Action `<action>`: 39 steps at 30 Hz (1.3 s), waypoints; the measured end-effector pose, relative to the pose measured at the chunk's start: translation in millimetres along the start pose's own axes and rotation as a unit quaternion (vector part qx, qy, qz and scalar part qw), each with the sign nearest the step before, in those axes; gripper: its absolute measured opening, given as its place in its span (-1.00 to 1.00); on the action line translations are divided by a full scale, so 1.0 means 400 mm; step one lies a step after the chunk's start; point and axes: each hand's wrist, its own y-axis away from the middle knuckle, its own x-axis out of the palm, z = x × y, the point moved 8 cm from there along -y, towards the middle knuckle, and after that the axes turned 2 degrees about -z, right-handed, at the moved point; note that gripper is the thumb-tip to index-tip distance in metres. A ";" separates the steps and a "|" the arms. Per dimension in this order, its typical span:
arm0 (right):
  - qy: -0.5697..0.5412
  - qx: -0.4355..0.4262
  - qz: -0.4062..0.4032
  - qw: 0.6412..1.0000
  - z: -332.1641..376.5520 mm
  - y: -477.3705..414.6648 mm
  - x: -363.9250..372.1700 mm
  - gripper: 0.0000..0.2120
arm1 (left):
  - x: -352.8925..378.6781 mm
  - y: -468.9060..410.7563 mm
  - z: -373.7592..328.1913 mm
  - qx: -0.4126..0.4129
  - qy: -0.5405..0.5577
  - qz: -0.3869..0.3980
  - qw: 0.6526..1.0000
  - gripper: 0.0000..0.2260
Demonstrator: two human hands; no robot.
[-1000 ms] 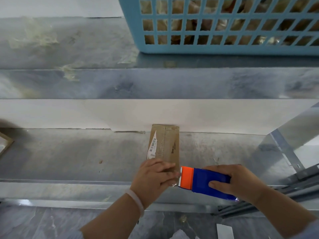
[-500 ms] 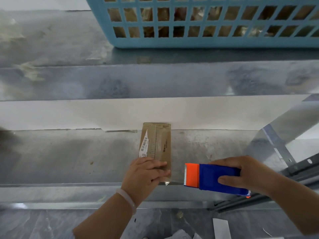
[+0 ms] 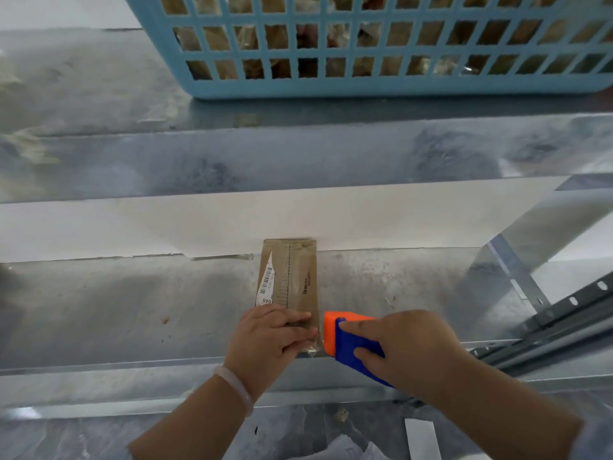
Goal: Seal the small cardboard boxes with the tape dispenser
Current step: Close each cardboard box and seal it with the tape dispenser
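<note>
Lying nearest, white paper scraps [image 3: 420, 439] sit on the grey floor at the bottom edge. Left wrist wears a pale bracelet [image 3: 234, 386]. Left hand [image 3: 270, 340] lies flat on the near end of the small cardboard box [image 3: 293, 277], with its fingers straight and together, pointing right and pressing down. Right hand [image 3: 414, 351] grips the tape dispenser [image 3: 348, 343], fingers curled over its blue body and index finger lying along the top. The dispenser's orange front end is just beside the box's near right corner, close to the left fingertips; cannot tell if it touches the box. Crinkled clear tape [image 3: 311, 348] shows at that corner.

The box lies flat on the metal shelf [image 3: 132, 310], long side running away from the person, near end at the shelf's front edge, far end against the white back panel [image 3: 381, 220]. A white barcode label [image 3: 267, 284] sits on the box's left half. Slotted grey metal rails [image 3: 564, 318] run along the right side.

Farther back and higher, a second metal shelf [image 3: 99, 104] carries a light blue plastic basket [image 3: 365, 83]; brown items show through its grid but are too blurred to identify.
</note>
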 end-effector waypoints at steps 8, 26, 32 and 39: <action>0.009 0.048 0.001 0.999 0.055 -0.019 -0.014 -0.66 | -0.001 -0.005 -0.003 0.009 0.017 -0.020 1.000 -0.84; -0.129 0.022 0.066 0.989 -0.063 0.005 -0.126 -0.69 | -0.013 -0.004 -0.009 -0.010 -0.001 0.001 1.000 -0.77; -0.231 0.019 0.065 0.971 -0.125 0.026 -0.098 -0.74 | -0.005 -0.008 -0.011 -0.014 0.000 0.006 1.000 -0.78; -0.082 0.118 0.025 0.989 -0.331 0.111 -0.159 -0.74 | -0.005 -0.007 0.004 -0.019 0.016 -0.003 1.000 -0.82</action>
